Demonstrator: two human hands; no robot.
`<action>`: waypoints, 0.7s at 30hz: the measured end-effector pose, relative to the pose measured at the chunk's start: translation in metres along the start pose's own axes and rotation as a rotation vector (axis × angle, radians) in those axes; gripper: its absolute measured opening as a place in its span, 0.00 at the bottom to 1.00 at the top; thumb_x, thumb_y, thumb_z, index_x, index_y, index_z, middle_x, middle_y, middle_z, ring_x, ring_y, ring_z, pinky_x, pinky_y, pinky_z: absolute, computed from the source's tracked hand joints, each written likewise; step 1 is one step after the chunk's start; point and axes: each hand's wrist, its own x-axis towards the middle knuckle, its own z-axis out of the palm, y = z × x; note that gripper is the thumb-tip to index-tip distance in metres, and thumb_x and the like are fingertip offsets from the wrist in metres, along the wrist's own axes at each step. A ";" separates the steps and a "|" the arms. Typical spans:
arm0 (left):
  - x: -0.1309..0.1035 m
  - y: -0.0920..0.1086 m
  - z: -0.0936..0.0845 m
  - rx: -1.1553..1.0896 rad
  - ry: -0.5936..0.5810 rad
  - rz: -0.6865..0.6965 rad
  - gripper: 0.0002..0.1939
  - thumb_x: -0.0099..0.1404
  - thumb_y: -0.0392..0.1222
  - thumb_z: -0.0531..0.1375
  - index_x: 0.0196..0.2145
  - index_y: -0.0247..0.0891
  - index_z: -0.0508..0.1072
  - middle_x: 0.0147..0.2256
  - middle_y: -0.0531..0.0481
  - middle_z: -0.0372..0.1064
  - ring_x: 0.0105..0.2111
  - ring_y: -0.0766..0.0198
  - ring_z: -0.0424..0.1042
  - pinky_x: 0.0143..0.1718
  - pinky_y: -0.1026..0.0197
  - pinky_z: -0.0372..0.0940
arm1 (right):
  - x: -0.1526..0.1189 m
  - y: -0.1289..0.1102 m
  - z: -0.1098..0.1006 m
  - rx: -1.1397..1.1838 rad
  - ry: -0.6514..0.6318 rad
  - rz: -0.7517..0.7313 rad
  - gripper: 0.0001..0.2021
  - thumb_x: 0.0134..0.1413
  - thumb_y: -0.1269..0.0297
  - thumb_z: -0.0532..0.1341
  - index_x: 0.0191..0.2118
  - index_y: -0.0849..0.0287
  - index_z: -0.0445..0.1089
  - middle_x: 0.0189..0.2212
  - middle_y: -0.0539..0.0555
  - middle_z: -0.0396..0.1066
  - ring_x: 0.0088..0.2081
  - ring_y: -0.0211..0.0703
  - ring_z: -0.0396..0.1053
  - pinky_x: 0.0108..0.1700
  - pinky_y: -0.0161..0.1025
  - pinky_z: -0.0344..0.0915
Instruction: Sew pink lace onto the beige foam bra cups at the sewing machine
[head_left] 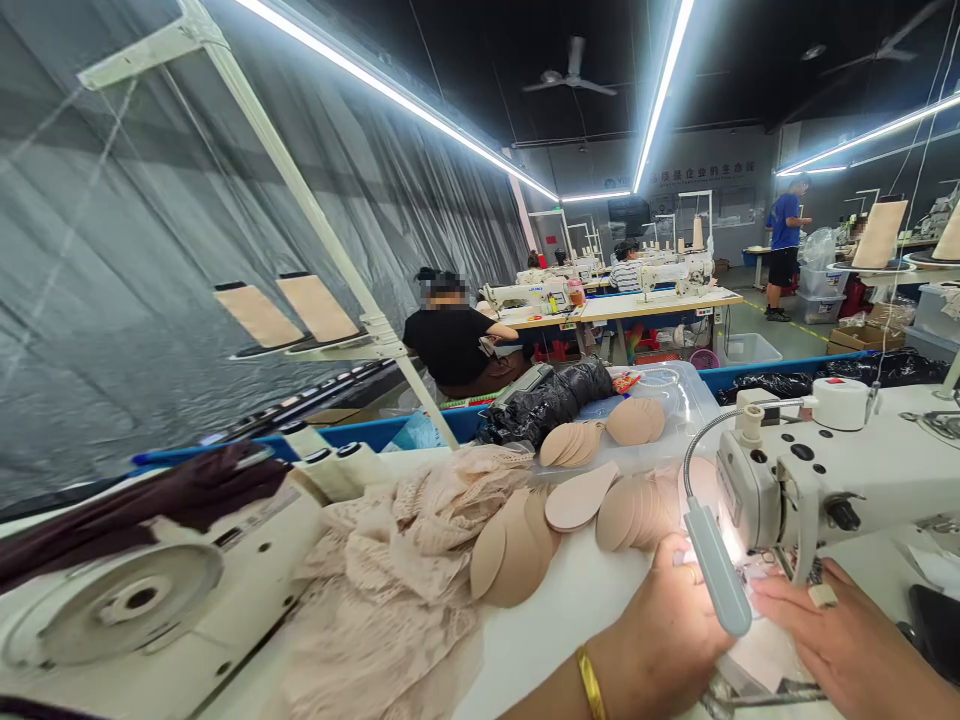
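At the white sewing machine (776,480), both hands are close to the needle area, lit by a small grey lamp (716,570). My left hand (667,630), with a gold bracelet at the wrist, has its fingers curled on a pale pink fabric piece (765,655); the lamp hides part of the fingers. My right hand (832,620) lies flat on the same fabric, fingers stretched out beside the presser foot. Left of the machine are fanned beige bra pads (514,550), a single pale pad (581,497) and another fanned stack (630,515).
Beige lace (405,560) is heaped on the table to the left. Behind the pads lie a clear plastic lid (682,400) and a black plastic bundle (547,400). A thread stand (330,220) rises at left. A person in black (457,345) sits ahead.
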 end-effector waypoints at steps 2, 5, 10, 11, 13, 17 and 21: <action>0.001 0.001 -0.001 -0.018 0.027 -0.019 0.10 0.62 0.30 0.63 0.40 0.39 0.70 0.36 0.49 0.79 0.39 0.56 0.76 0.51 0.44 0.64 | 0.001 0.000 -0.001 -0.034 0.013 -0.012 0.30 0.55 0.82 0.54 0.59 0.51 0.72 0.50 0.50 0.85 0.41 0.55 0.80 0.44 0.50 0.74; 0.002 0.003 -0.001 -0.017 0.059 -0.025 0.10 0.65 0.31 0.63 0.44 0.39 0.72 0.40 0.47 0.80 0.40 0.55 0.77 0.51 0.43 0.64 | 0.003 -0.001 -0.004 -0.075 0.038 -0.046 0.30 0.54 0.82 0.53 0.60 0.52 0.71 0.48 0.48 0.85 0.41 0.55 0.80 0.43 0.50 0.75; 0.004 0.004 0.003 -0.012 0.119 -0.038 0.06 0.67 0.33 0.61 0.41 0.40 0.72 0.39 0.46 0.80 0.39 0.54 0.77 0.51 0.42 0.63 | 0.003 0.002 -0.001 -0.083 0.054 -0.044 0.31 0.54 0.81 0.54 0.61 0.52 0.71 0.50 0.50 0.85 0.44 0.54 0.80 0.44 0.48 0.76; 0.004 0.004 0.004 -0.005 0.112 -0.041 0.05 0.68 0.34 0.62 0.41 0.40 0.72 0.39 0.46 0.80 0.39 0.54 0.77 0.52 0.41 0.63 | 0.003 0.003 0.000 -0.078 0.043 -0.038 0.31 0.53 0.81 0.55 0.61 0.51 0.71 0.50 0.51 0.84 0.44 0.54 0.80 0.45 0.48 0.76; 0.005 0.005 0.004 0.017 0.114 -0.047 0.05 0.68 0.34 0.62 0.42 0.39 0.73 0.40 0.46 0.80 0.39 0.55 0.77 0.52 0.42 0.64 | 0.002 0.003 0.002 -0.064 0.013 -0.014 0.32 0.54 0.81 0.55 0.62 0.50 0.71 0.52 0.52 0.83 0.47 0.55 0.80 0.47 0.49 0.77; 0.005 0.006 0.008 0.041 0.221 -0.044 0.05 0.68 0.34 0.61 0.42 0.39 0.73 0.38 0.46 0.80 0.40 0.55 0.76 0.50 0.45 0.66 | 0.001 0.002 0.000 -0.045 -0.031 0.045 0.32 0.55 0.81 0.54 0.62 0.49 0.71 0.55 0.52 0.82 0.51 0.56 0.79 0.49 0.50 0.79; 0.004 0.005 0.015 0.061 0.216 -0.049 0.06 0.68 0.34 0.61 0.43 0.40 0.73 0.38 0.46 0.79 0.41 0.54 0.76 0.49 0.46 0.66 | -0.005 0.003 0.002 0.005 -0.034 0.044 0.31 0.59 0.79 0.54 0.64 0.49 0.72 0.55 0.55 0.81 0.51 0.53 0.80 0.50 0.47 0.79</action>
